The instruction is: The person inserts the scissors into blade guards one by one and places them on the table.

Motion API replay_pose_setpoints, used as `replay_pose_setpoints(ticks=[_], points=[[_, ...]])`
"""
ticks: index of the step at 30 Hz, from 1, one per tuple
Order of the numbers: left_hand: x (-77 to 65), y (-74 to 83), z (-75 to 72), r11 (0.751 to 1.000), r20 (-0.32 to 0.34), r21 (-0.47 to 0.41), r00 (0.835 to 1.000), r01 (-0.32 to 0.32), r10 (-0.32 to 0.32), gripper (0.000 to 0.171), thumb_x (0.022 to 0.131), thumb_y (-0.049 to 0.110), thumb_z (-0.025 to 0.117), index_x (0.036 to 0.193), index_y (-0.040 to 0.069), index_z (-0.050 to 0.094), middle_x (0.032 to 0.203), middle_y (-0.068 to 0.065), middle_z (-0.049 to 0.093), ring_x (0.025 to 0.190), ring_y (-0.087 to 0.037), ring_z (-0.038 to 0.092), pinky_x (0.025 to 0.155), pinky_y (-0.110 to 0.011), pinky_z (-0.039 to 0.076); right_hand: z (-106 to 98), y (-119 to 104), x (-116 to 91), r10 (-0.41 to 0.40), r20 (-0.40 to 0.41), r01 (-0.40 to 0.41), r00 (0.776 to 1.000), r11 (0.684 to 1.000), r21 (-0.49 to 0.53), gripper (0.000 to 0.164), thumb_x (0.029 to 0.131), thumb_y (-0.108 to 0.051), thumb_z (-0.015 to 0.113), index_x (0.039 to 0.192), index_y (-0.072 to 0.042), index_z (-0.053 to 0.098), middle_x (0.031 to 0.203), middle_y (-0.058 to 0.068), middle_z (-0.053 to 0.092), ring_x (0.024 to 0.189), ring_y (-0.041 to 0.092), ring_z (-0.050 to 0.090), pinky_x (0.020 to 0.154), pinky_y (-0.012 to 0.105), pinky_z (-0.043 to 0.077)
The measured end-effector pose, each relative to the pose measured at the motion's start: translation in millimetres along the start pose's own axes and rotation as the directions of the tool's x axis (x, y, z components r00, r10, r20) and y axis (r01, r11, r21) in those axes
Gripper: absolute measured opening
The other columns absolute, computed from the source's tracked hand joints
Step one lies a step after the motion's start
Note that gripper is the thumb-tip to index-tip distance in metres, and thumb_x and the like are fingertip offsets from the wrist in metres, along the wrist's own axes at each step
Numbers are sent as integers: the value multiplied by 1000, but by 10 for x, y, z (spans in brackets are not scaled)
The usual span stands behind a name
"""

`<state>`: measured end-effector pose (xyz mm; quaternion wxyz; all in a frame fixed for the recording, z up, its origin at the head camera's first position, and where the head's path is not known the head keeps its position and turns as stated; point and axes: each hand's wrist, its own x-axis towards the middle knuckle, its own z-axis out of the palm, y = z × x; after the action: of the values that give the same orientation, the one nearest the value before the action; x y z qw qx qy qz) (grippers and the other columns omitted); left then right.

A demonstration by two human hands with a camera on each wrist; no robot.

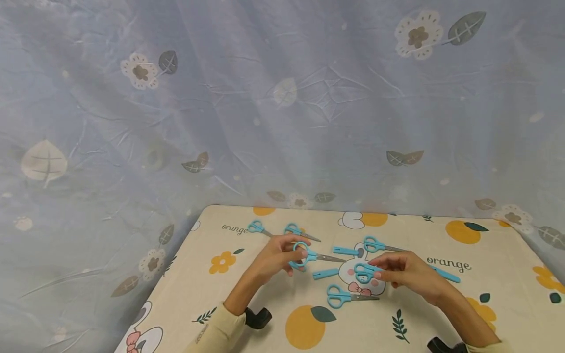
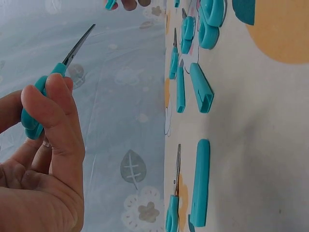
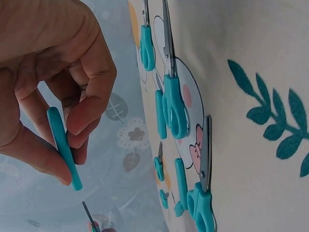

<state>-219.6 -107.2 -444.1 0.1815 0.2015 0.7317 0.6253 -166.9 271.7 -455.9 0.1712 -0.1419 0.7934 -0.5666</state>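
Blue scissors [image 1: 314, 256], likely light and stiff, suit the left hand [image 1: 281, 254] gripping their handles [image 2: 30, 120]; at three o'clock, the right hand [image 1: 401, 270] pinches a cap [image 3: 60, 137].

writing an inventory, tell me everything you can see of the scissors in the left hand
The scissors have blue, plastic-looking loop handles and slim grey, metal-looking blades, bare and seemingly closed. The left hand pinches them by the handles, above the table, blades pointing to the person's right.
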Motion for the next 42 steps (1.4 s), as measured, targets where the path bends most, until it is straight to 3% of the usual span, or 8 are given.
replay_pose_setpoints(ticks=[6,13,24,32,42], points=[[31,-6,40,1000,19,-5,1000,0,0,40,101,20,76,138,4,70,100,-24,74,94,-54,75,54,-26,56,21,-5,32,-22,9,22,1000,1000,-10,42,104,-21,72,138,2,68,104,-1,73,77,30,66,65,35,60],[50,46,94,999,26,-35,999,20,-19,36,101,17,75,135,7,72,90,1,75,79,-17,75,53,-24,55,53,-23,84,-30,20,30,999,999,15,42,104,-20,71,139,4,67,102,0,70,77,18,61,64,34,58],[74,11,129,998,24,-46,999,37,-36,32,101,15,75,132,9,73,90,-3,76,75,-14,74,52,-25,54,73,-15,116,-51,26,50,998,998,23,40,105,-17,70,138,4,68,102,-1,69,82,22,61,64,33,57],[84,23,156,998,40,-52,999,32,-30,34,101,16,75,134,8,72,88,5,76,76,-13,74,52,-25,55,114,-36,154,-65,33,64,997,997,46,42,104,-17,71,138,8,66,105,-4,71,79,17,61,68,31,58],[100,30,197,999,47,-44,999,16,-14,37,101,14,75,137,7,71,94,1,80,74,-12,75,52,-24,55,131,-33,195,-67,51,62,996,994,85,43,104,-16,71,140,7,65,103,-1,71,77,12,60,68,30,58]])
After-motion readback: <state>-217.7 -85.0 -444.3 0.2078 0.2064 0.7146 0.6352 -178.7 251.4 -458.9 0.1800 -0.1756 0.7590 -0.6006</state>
